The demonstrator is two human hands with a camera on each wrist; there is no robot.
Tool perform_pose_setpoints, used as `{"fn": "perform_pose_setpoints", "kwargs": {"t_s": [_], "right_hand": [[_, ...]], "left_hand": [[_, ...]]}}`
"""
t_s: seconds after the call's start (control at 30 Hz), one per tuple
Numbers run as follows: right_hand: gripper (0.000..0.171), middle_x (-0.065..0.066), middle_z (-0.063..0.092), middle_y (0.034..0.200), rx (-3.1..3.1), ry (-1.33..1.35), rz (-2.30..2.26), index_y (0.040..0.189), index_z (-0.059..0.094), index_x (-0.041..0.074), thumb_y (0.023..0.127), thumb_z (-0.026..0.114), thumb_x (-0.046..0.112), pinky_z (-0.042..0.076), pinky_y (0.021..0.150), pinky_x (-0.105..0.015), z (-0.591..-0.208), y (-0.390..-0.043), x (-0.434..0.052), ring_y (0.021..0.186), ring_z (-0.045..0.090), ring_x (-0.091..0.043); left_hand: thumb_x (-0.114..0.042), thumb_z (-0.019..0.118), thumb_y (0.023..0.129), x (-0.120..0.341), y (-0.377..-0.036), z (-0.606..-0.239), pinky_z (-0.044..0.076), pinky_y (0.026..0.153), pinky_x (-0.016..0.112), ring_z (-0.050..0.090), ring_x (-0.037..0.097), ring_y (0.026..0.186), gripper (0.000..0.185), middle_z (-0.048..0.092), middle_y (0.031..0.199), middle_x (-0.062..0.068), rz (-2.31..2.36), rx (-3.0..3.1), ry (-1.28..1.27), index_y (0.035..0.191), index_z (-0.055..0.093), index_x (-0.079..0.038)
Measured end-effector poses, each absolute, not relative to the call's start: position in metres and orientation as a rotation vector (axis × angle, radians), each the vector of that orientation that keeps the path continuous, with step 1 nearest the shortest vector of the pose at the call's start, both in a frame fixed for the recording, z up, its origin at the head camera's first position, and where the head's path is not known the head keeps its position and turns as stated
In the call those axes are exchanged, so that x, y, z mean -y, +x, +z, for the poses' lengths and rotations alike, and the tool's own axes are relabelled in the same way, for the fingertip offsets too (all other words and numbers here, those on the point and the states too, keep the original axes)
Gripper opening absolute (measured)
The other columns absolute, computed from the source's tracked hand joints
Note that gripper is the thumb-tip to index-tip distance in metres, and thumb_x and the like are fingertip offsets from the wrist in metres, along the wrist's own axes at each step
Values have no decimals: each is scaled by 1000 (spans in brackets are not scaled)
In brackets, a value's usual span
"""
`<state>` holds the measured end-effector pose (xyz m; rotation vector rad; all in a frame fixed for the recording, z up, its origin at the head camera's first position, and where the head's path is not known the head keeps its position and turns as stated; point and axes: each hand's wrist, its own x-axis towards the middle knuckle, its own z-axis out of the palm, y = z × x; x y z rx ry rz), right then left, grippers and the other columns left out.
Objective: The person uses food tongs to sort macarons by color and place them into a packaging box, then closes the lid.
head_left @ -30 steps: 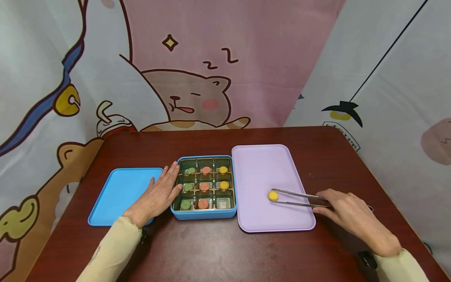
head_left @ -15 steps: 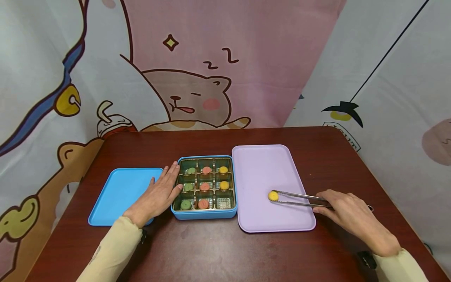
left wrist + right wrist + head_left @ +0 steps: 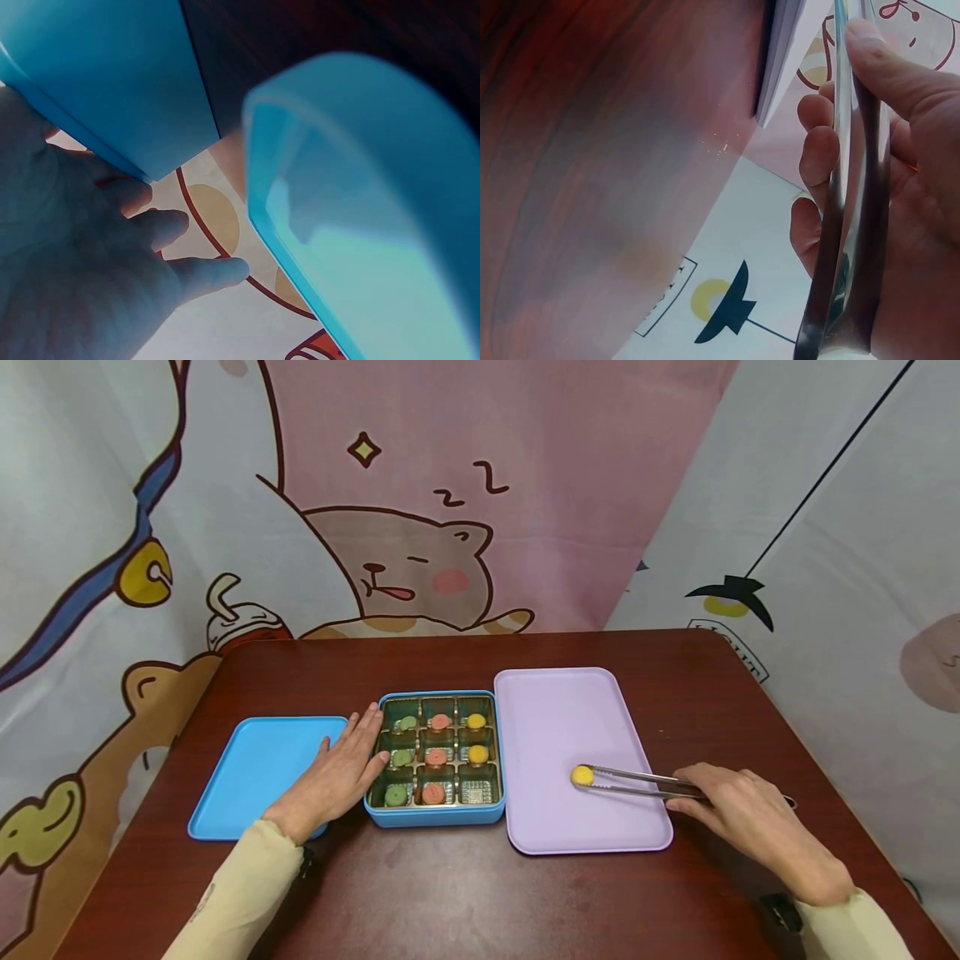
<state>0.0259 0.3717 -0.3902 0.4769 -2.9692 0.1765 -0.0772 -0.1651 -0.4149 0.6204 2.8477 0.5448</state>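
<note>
Right hand (image 3: 750, 827) squeezes tongs (image 3: 637, 783) on 1 round yellow sweet (image 3: 581, 775), mid-tray (image 3: 555, 710); left hand (image 3: 337, 772) lies flat against the box (image 3: 435, 817).

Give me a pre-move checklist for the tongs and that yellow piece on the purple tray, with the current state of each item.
1. Right hand grips the tongs: ok, fingers curl round the handle end.
2. Tong tips closed on the yellow piece: ok, tips sit on either side of it.
3. Piece lifted off the purple tray: cannot tell, it looks level with the tray surface.
4. Free compartment in the blue box: ok, front right one holds no piece.
5. Left hand steadies the box: ok, straight fingers lie against its left wall.
6. Blue lid out of the way: ok, lying left of the box.
</note>
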Motion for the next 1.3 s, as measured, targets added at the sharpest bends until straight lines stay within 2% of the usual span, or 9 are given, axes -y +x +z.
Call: {"fn": "perform_pose_setpoints", "kwargs": {"t_s": [0.4, 0.6, 1.3], "right_hand": [[42, -3, 75, 95, 3023, 412, 224, 111, 74, 8, 82, 88, 36, 59, 64, -51, -380, 24, -366, 72, 68, -16], [43, -5, 75, 96, 3009, 418, 233, 111, 75, 8, 82, 88, 36, 59, 63, -51, -375, 22, -363, 72, 69, -17], [39, 3, 72, 90, 2912, 482, 236, 109, 74, 11, 80, 89, 32, 56, 58, -43, -365, 17, -353, 68, 61, -9]], "left_hand": [[-37, 41, 113, 165, -78, -414, 12, 115, 77, 9, 40, 158, 68, 5, 174, 11, 556, -2843, 622, 167, 12, -6], [-38, 41, 113, 165, -78, -415, 13, 115, 77, 9, 40, 158, 69, 6, 174, 11, 560, -2845, 626, 167, 13, -6], [-37, 41, 113, 164, -78, -413, 13, 115, 77, 10, 40, 158, 69, 6, 174, 11, 549, -2848, 618, 167, 12, -6]]}}
